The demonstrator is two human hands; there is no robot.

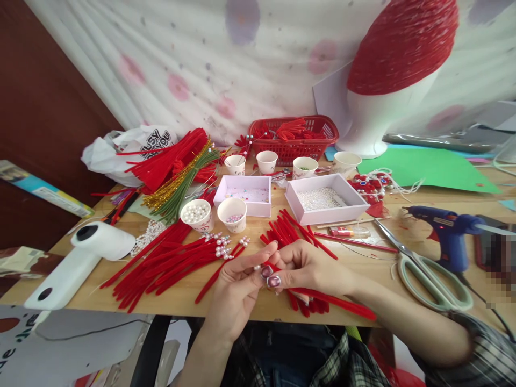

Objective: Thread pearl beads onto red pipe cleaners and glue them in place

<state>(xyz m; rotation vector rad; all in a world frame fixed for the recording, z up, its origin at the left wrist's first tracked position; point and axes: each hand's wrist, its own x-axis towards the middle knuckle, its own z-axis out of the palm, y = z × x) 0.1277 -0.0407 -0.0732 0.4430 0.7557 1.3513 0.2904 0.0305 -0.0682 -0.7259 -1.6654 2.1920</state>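
Observation:
My left hand point(237, 279) and my right hand point(308, 266) meet over the near edge of the wooden table point(201, 293). Both pinch one red pipe cleaner point(338, 302), which runs from my fingertips down to the right under my right wrist. A small pearl bead sits at my left fingertips. Loose red pipe cleaners point(161, 263) tipped with pearl beads lie to the left of my hands. A second bunch of red stems point(290, 228) lies just behind them.
Two white boxes point(322, 200) and several paper cups point(196, 214) of beads stand mid-table. Scissors point(427, 269) and a blue glue gun point(447, 231) lie right. A white hair dryer point(80, 258) lies left, a red basket point(294, 137) and a mannequin head point(387, 70) behind.

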